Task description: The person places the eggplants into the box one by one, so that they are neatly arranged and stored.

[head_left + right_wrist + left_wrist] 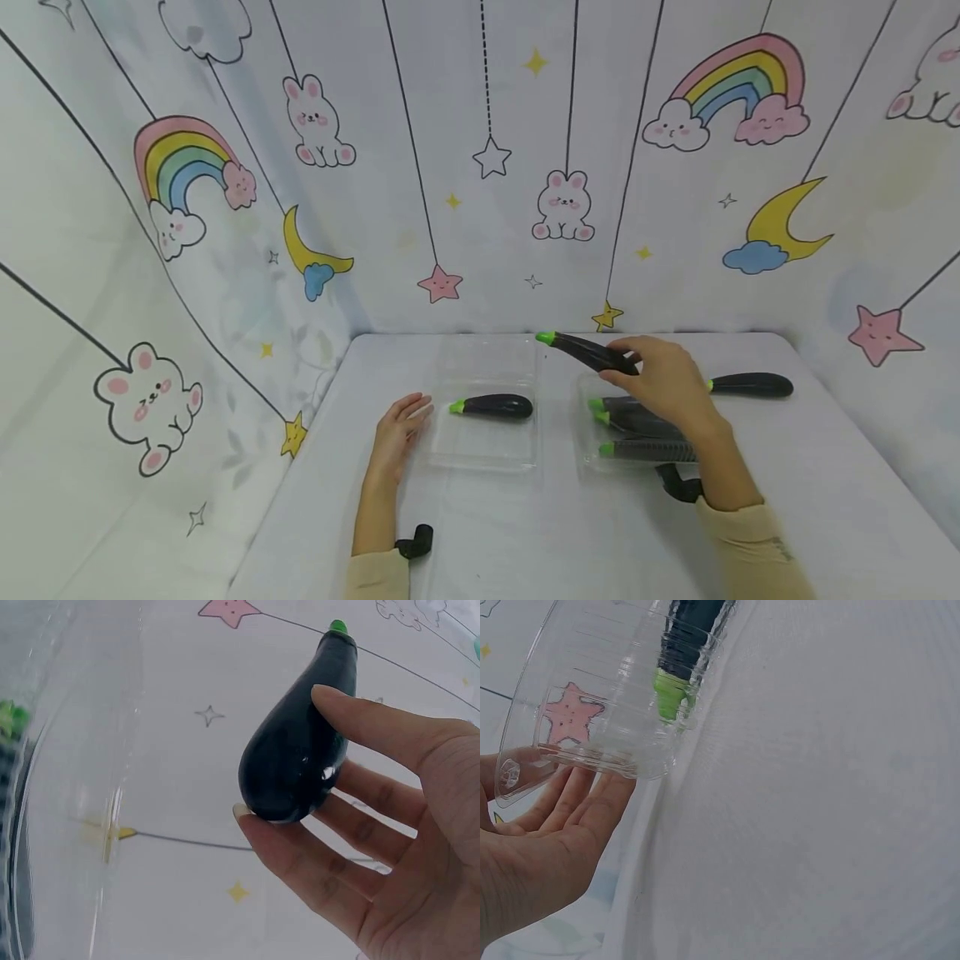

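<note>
Eggplant (588,352) pinched in right hand (663,379), mid-frame. Left hand (401,427) flat, fingers straight, beside left tray (480,454): one inside. Three fill right tray (585,467); one outside.

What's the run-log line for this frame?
right hand: holds eggplant above table | left hand: open, touching left tray | left tray: one eggplant inside

One eggplant (492,407) in left tray (480,454), seemingly three in right tray (583,392).
</note>
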Action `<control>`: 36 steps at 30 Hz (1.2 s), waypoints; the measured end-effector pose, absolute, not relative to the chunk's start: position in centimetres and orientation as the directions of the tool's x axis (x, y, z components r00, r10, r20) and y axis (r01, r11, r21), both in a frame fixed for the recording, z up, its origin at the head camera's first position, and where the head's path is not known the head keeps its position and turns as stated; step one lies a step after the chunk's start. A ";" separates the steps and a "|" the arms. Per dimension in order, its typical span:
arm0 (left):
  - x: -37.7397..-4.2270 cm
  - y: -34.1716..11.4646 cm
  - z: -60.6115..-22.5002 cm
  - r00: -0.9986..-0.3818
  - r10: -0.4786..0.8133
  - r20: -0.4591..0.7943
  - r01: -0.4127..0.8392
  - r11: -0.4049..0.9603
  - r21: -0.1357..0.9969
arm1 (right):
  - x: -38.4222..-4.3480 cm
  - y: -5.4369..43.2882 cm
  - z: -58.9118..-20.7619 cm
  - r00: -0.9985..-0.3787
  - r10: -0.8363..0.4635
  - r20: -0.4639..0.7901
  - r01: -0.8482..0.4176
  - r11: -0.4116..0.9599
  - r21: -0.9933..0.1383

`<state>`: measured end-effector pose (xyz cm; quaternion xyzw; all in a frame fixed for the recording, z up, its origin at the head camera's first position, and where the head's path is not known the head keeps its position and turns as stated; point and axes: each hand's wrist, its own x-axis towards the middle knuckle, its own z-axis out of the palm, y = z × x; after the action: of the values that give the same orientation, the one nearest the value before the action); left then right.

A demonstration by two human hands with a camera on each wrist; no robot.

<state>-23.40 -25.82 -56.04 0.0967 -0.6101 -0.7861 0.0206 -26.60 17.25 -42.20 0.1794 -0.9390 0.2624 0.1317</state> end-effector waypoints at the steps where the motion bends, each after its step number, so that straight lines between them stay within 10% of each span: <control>1: -23.4 -25.8 -56.0 -0.981 -0.150 -0.126 -0.085 -0.257 0.963 | -26.7 17.0 -42.2 -0.902 -0.272 0.335 -0.406 0.798 -0.445; 36: -23.5 -26.0 -56.2 -0.983 -0.142 -0.118 -0.077 -0.263 0.962 | -27.0 9.9 -43.7 -0.893 -0.363 0.268 -0.450 0.759 -0.472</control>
<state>-23.50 -26.00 -56.22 0.0904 -0.6068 -0.7894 0.0204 -26.96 9.85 -43.73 0.2173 -0.9343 0.2711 0.0802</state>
